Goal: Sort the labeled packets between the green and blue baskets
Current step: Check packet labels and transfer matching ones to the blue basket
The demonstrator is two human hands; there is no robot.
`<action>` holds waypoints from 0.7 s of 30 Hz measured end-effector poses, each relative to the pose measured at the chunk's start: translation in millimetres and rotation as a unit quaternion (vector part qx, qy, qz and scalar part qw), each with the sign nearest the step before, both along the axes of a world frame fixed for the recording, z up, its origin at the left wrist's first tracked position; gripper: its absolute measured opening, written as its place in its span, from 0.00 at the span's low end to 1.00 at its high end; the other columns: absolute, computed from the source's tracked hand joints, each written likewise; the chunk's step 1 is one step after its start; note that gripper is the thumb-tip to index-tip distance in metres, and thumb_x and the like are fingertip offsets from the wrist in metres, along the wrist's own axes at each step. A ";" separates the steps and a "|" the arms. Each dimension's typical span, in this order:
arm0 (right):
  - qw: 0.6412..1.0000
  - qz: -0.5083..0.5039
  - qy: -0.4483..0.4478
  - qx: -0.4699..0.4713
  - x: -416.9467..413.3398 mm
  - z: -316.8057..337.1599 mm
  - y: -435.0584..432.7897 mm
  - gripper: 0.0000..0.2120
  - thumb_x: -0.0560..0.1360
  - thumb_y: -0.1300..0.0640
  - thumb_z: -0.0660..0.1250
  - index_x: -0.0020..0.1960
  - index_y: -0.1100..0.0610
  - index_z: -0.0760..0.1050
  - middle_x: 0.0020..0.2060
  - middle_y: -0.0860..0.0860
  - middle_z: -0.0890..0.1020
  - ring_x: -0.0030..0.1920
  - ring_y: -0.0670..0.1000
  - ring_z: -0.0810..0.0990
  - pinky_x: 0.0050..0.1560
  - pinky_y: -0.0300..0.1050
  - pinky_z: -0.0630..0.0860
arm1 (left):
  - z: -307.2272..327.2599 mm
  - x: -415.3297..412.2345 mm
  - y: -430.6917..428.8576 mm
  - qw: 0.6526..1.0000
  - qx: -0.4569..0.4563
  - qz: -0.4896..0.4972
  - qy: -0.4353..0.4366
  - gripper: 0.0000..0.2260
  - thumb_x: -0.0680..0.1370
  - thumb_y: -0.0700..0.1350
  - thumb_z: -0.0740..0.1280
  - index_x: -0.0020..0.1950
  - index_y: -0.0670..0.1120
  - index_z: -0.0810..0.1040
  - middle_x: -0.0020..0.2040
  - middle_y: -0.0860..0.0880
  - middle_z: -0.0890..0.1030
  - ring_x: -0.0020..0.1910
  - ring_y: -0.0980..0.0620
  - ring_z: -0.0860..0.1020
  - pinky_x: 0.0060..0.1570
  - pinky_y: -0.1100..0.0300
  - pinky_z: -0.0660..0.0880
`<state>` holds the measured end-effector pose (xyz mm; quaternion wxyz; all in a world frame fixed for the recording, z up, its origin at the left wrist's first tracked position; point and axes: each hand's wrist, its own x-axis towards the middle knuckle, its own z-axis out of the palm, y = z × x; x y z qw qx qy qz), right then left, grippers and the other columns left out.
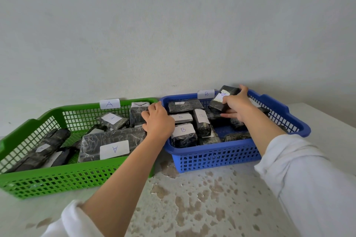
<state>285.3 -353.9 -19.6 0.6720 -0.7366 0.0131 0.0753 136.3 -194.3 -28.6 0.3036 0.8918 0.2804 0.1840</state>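
Locate the green basket at left and the blue basket at right, side by side on the counter against the wall, with near corners almost touching. Read the A tag on the far green rim and the B tag on the far blue rim.

Note the right grip clamped on a B-labeled packet, thumb over the far top edge, fingers beneath. Held tilted and raised over the far half of the blue basket, above the other B packets.

Note the left grip, knuckles up over the junction of the two baskets, fingers curled down against a dark packet in the far right corner of the green basket. Cannot tell whether closed on it or merely touching.

Judge the step in hand as placement of the held packet, already over its matching basket. Judge the sort as well advanced. Only A labels legible in green, including the large A packet, and only B labels legible in blue. Several labels hidden or too small to read.

For the next move:
- Lower into the bare patch of blue floor right of centre.
- Release only once supported.
- Check the corner packet's label before shifting it. Probably an inverted A, not certain, so likely leave in place.
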 end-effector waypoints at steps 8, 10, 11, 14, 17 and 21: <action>0.999 0.008 0.039 -0.037 1.5 -2.1 10.4 0.41 0.74 0.71 0.64 0.75 0.54 0.42 0.61 0.63 0.74 0.52 0.62 0.80 0.40 0.52 0.78 | -0.3 0.7 0.0 1.000 0.001 0.000 -0.003 0.27 0.76 0.34 0.56 0.75 0.44 0.54 0.75 0.46 0.56 0.71 0.42 0.53 0.65 0.43 0.58; 0.995 0.008 0.025 -0.099 1.6 -6.8 12.4 0.42 0.74 0.65 0.68 0.76 0.59 0.42 0.61 0.62 0.75 0.51 0.59 0.80 0.41 0.49 0.78 | -0.3 0.7 0.2 1.000 0.002 0.001 -0.001 0.26 0.76 0.34 0.56 0.74 0.43 0.55 0.75 0.46 0.56 0.70 0.42 0.53 0.64 0.43 0.58; 0.988 0.007 0.011 -0.154 1.4 -8.5 12.7 0.42 0.73 0.61 0.70 0.76 0.60 0.45 0.61 0.62 0.75 0.50 0.58 0.79 0.43 0.49 0.78 | -0.3 0.8 0.2 1.000 0.002 0.001 0.000 0.26 0.76 0.34 0.56 0.74 0.43 0.55 0.75 0.46 0.56 0.70 0.42 0.54 0.64 0.44 0.59; 0.931 0.015 -0.053 -0.362 2.9 -12.8 9.7 0.43 0.71 0.46 0.71 0.74 0.65 0.54 0.67 0.62 0.68 0.61 0.60 0.72 0.58 0.54 0.74 | -0.3 0.4 0.1 1.000 0.007 -0.002 0.007 0.24 0.77 0.34 0.55 0.73 0.41 0.56 0.74 0.45 0.56 0.70 0.42 0.54 0.63 0.45 0.59; 0.890 0.032 -0.115 -0.439 4.2 -15.7 7.4 0.41 0.71 0.42 0.70 0.73 0.63 0.57 0.70 0.60 0.64 0.70 0.60 0.62 0.64 0.53 0.66 | -0.4 0.1 0.3 0.999 0.025 -0.008 0.019 0.23 0.77 0.35 0.55 0.73 0.38 0.56 0.74 0.43 0.56 0.70 0.41 0.54 0.64 0.46 0.60; 0.859 0.095 -0.158 -0.477 4.4 -12.8 7.8 0.30 0.72 0.43 0.69 0.68 0.58 0.67 0.66 0.56 0.71 0.67 0.58 0.68 0.67 0.51 0.62 | -1.3 0.1 0.9 0.998 0.051 -0.017 0.032 0.23 0.78 0.36 0.55 0.72 0.37 0.56 0.75 0.43 0.55 0.71 0.41 0.54 0.65 0.47 0.60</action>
